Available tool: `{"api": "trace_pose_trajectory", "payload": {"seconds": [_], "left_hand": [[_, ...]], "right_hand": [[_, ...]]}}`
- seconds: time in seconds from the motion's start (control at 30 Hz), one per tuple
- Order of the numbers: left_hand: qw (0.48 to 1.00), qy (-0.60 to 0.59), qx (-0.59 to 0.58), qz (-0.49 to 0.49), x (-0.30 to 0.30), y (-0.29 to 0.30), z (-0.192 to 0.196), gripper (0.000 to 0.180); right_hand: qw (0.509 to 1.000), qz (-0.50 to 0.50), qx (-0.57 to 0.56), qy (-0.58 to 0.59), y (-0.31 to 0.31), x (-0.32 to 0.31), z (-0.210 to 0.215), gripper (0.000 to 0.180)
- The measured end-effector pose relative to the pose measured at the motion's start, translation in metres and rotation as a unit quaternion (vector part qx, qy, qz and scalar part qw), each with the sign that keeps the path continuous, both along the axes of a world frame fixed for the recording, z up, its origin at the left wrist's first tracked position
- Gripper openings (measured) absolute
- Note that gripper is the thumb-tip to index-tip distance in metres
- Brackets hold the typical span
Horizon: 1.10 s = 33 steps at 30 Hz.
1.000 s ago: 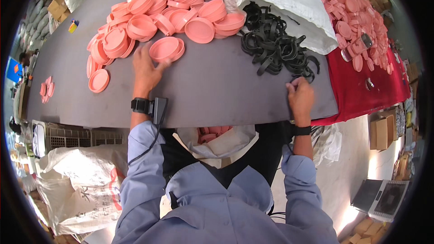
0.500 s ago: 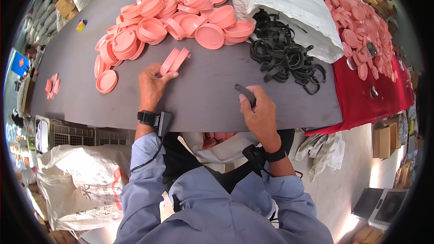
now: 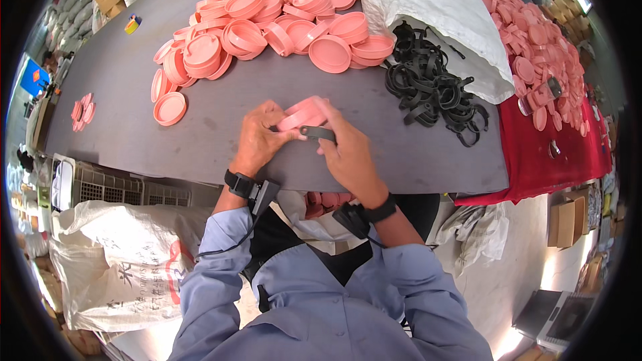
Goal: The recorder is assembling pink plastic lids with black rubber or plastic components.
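Taking the spot between the hands as the dial's centre and twelve as straight ahead, pink round pieces (image 3: 301, 113) sit there, raised over the table (image 3: 234, 100); blur hides their exact count. The left hand (image 3: 261, 137) grasps them from nine o'clock, its thumb reaching toward three. The right hand (image 3: 348, 150), at four o'clock, grips a dark curved strap (image 3: 319, 134) just beside the near side of the pink pieces, while its upper fingers reach their right edge. Whether strap and pieces touch, I cannot tell.

A big pile of pink lids (image 3: 244, 39) spreads from ten to one o'clock. A single lid (image 3: 170, 108) lies flat at nine, with a small pink cluster (image 3: 83, 112) farther out. Between two and three o'clock lies a tangle of black straps (image 3: 435, 87), partly inside the mouth of a white sack (image 3: 445, 17). At three, well apart, hangs a red cloth (image 3: 535, 160).
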<state>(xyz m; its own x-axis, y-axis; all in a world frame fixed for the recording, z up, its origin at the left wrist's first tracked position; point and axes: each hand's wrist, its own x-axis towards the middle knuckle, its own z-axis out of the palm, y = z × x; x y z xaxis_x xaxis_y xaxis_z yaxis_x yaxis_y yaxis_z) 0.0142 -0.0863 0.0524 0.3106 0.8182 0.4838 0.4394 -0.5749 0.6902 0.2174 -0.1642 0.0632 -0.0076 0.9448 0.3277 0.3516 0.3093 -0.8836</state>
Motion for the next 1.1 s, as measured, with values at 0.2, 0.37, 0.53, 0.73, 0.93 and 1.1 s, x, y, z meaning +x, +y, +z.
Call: {"api": "trace_pose_trajectory", "payload": {"seconds": [0.2,0.37,0.53,0.73,0.93,1.1], "left_hand": [[0.936,-0.273,-0.21,0.076,-0.02,0.009,-0.025,0.026],[0.863,-0.409,-0.298,0.004,-0.028,-0.002,-0.009,0.031],[0.845,-0.417,-0.332,-0.033,-0.027,-0.024,0.001,0.036],[0.774,-0.544,-0.319,-0.058,0.023,-0.066,0.007,0.043],[0.815,-0.463,-0.336,-0.096,0.01,-0.08,0.026,0.065],[0.892,-0.177,-0.368,-0.196,-0.002,-0.069,0.042,0.056]], "right_hand": [[0.986,-0.072,-0.012,-0.148,0.005,0.008,-0.039,0.065],[0.991,-0.064,-0.094,-0.074,0.008,0.025,-0.031,0.051],[0.99,-0.096,-0.095,0.03,-0.009,0.02,0.019,0.032],[0.968,0.0,-0.196,0.156,-0.023,-0.013,0.008,0.026],[0.987,0.113,-0.098,0.057,-0.022,0.024,0.009,0.025],[0.966,0.207,-0.052,-0.146,-0.026,0.039,0.028,0.025]]}}
